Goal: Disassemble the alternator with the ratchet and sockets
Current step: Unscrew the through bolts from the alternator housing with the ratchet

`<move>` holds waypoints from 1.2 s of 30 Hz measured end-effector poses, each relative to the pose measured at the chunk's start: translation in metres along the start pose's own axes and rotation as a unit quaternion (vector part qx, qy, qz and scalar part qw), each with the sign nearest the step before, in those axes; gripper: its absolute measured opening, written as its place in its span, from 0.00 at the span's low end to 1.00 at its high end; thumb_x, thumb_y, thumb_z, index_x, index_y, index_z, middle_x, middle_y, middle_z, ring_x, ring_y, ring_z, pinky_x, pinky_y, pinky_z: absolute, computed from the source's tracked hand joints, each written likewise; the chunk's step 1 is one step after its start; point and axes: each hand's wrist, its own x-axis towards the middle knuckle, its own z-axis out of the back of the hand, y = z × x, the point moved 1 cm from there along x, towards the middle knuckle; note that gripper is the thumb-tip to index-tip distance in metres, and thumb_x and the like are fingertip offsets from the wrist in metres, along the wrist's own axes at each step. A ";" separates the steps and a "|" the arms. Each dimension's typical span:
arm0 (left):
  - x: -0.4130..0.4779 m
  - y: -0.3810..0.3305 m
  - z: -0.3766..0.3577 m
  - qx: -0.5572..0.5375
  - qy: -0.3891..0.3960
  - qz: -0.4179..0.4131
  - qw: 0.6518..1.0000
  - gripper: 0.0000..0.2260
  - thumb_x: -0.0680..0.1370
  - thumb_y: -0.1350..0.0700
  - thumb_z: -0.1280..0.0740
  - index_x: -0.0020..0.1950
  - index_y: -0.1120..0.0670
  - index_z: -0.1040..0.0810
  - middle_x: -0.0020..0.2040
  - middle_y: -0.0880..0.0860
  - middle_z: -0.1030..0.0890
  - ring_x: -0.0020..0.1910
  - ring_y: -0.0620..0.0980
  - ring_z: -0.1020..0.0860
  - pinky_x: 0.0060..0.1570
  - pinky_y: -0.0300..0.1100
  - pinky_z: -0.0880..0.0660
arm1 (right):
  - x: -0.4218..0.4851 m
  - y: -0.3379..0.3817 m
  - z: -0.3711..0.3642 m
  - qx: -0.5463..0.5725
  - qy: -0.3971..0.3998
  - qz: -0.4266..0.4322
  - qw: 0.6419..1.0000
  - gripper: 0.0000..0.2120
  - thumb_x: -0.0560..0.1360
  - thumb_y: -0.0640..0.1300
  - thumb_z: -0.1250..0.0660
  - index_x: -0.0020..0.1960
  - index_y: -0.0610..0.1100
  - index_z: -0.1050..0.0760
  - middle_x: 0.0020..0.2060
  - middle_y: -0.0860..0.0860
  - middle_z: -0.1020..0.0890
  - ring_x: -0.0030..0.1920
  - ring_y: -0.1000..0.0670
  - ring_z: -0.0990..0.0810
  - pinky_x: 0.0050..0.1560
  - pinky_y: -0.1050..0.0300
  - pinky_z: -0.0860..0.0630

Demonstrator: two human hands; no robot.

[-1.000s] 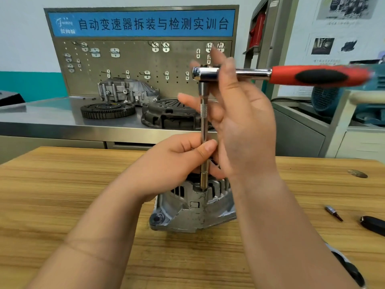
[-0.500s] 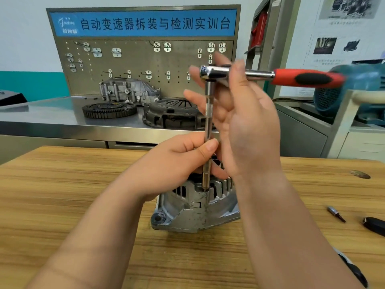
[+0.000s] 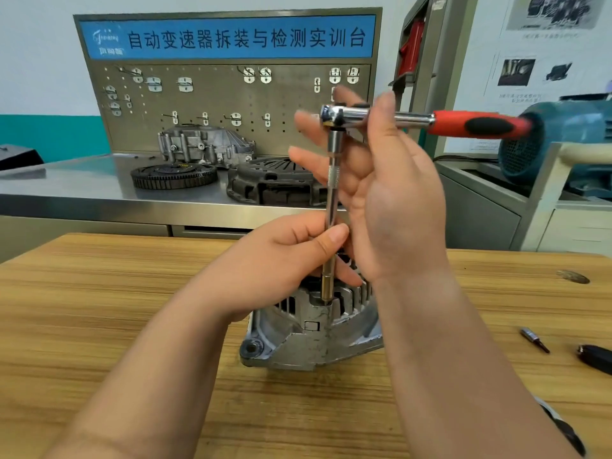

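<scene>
- On the near wooden counter, dead centre: alternator standing on edge, finned housing upward, mounting ear low at the left.
- Probably heavy, rigid cast metal, unlikely to slide. Thin vanes and slots, so better taken by the solid body or the ear.
- Seated in a recess at its top: socket on a long upright extension bar.
- Bar pinched at mid-height by the left hand, thumb in front, fingers curled behind, seemingly steadying it.
- Higher up, at the ratchet head: right hand, thumb across the chrome shaft, fingers spread behind, tool nipped between. Red handle pointing right, unheld.
- Chrome likely slick; rubber handle the surer hold for torque.
- Further right on the counter, well apart: a small bit and a black object cut by the frame edge.
- Beyond, on a steel counter: toothed flywheel, clutch cover, pegboard behind.
</scene>
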 end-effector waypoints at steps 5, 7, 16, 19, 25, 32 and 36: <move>0.002 0.000 -0.002 0.017 -0.022 0.004 1.000 0.21 0.76 0.49 0.39 0.48 0.69 0.26 0.39 0.58 0.17 0.43 0.52 0.18 0.55 0.58 0.23 | -0.002 0.001 -0.002 -0.073 -0.001 0.027 0.997 0.13 0.81 0.45 0.40 0.61 0.43 0.24 0.50 0.36 0.19 0.52 0.33 0.21 0.57 0.50 0.23; 0.003 0.001 -0.003 0.035 -0.031 0.007 0.999 0.20 0.76 0.50 0.40 0.47 0.69 0.25 0.40 0.58 0.17 0.41 0.57 0.19 0.53 0.58 0.23 | -0.002 0.002 -0.002 -0.090 0.021 0.074 0.993 0.17 0.79 0.41 0.38 0.67 0.41 0.27 0.55 0.47 0.17 0.59 0.41 0.21 0.66 0.44 0.28; 0.000 0.001 0.001 -0.004 0.008 0.012 1.000 0.19 0.76 0.49 0.39 0.51 0.66 0.23 0.47 0.62 0.16 0.48 0.54 0.18 0.55 0.50 0.22 | 0.000 -0.001 0.002 -0.042 -0.002 -0.023 0.999 0.14 0.83 0.50 0.44 0.49 0.45 0.23 0.47 0.42 0.15 0.45 0.45 0.15 0.51 0.54 0.19; 0.002 0.002 0.001 0.011 -0.013 0.013 1.000 0.20 0.78 0.50 0.37 0.48 0.69 0.25 0.43 0.60 0.16 0.44 0.55 0.19 0.53 0.56 0.24 | -0.001 -0.002 -0.001 -0.061 0.006 0.014 0.998 0.09 0.81 0.46 0.40 0.54 0.48 0.21 0.47 0.41 0.17 0.50 0.34 0.20 0.53 0.53 0.24; 0.003 0.000 0.000 0.032 -0.022 0.008 0.999 0.19 0.78 0.50 0.38 0.50 0.68 0.23 0.46 0.65 0.18 0.46 0.64 0.20 0.56 0.63 0.26 | -0.002 -0.002 -0.005 -0.017 0.038 0.066 0.997 0.14 0.79 0.39 0.40 0.64 0.40 0.27 0.63 0.55 0.24 0.62 0.52 0.22 0.63 0.49 0.25; 0.002 0.000 0.000 0.052 -0.018 0.003 0.998 0.20 0.76 0.50 0.41 0.50 0.66 0.22 0.47 0.62 0.16 0.49 0.60 0.18 0.57 0.57 0.24 | -0.002 -0.002 -0.002 -0.038 -0.008 0.024 0.999 0.10 0.80 0.44 0.39 0.57 0.46 0.22 0.52 0.43 0.17 0.52 0.41 0.19 0.57 0.51 0.24; 0.005 0.002 -0.001 0.098 -0.036 0.008 0.994 0.16 0.80 0.53 0.41 0.48 0.65 0.21 0.44 0.57 0.15 0.47 0.67 0.21 0.53 0.62 0.25 | -0.002 0.000 -0.005 -0.054 0.017 0.077 0.995 0.16 0.77 0.38 0.36 0.65 0.41 0.27 0.63 0.49 0.21 0.66 0.44 0.25 0.69 0.43 0.31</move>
